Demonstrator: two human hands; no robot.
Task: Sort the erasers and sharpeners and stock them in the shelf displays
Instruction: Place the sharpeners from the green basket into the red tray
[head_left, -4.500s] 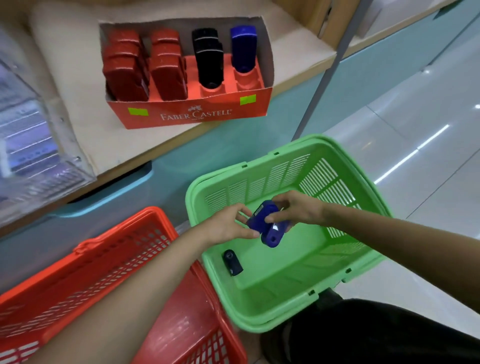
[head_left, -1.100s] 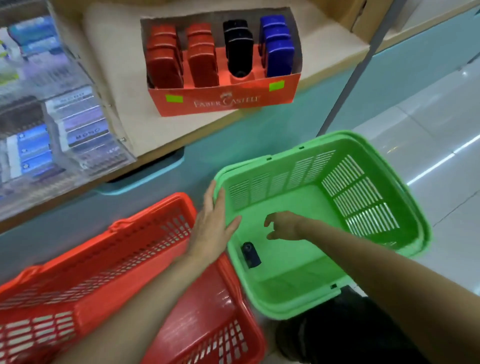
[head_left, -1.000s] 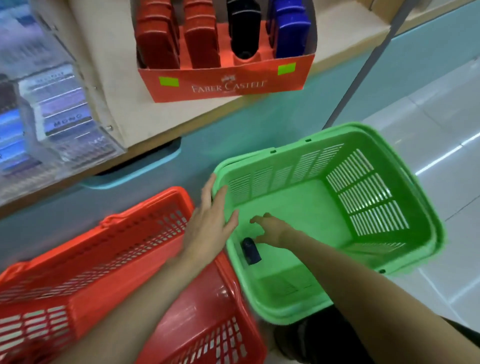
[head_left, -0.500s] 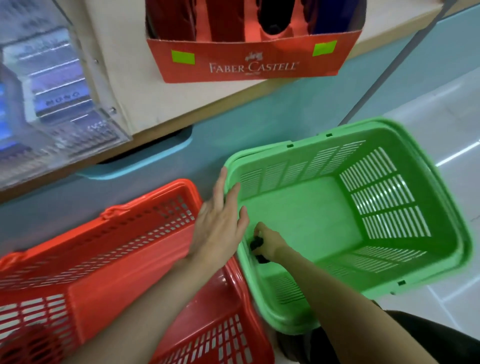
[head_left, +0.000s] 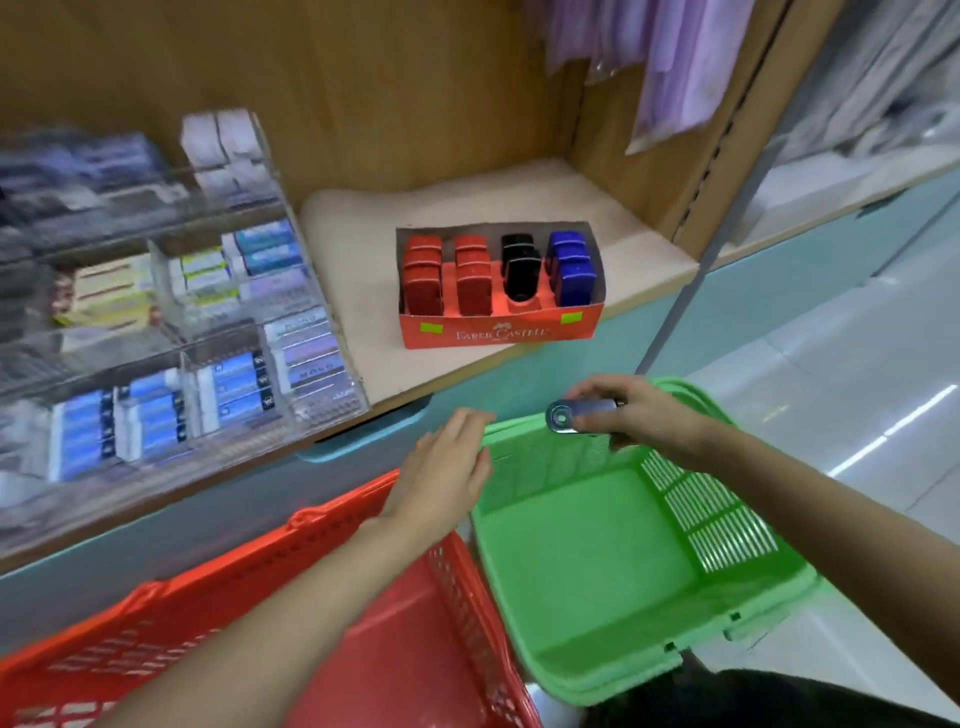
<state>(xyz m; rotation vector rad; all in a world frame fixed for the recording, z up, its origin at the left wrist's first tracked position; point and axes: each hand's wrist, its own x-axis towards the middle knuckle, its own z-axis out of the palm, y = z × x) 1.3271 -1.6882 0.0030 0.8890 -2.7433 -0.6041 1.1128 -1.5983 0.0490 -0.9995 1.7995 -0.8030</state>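
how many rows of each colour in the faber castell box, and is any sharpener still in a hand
red sharpener rows: 2
black sharpener row: 1
blue sharpener row: 1
total: 4 rows in the display box
loose sharpener held by the right hand: 1

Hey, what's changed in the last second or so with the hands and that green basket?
The right hand reached down in the green basket, gripped the dark sharpener lying there and lifted it up above the rim toward the shelf. The left hand stays open against the basket's rim; the red basket and the Faber-Castell display box stay put.
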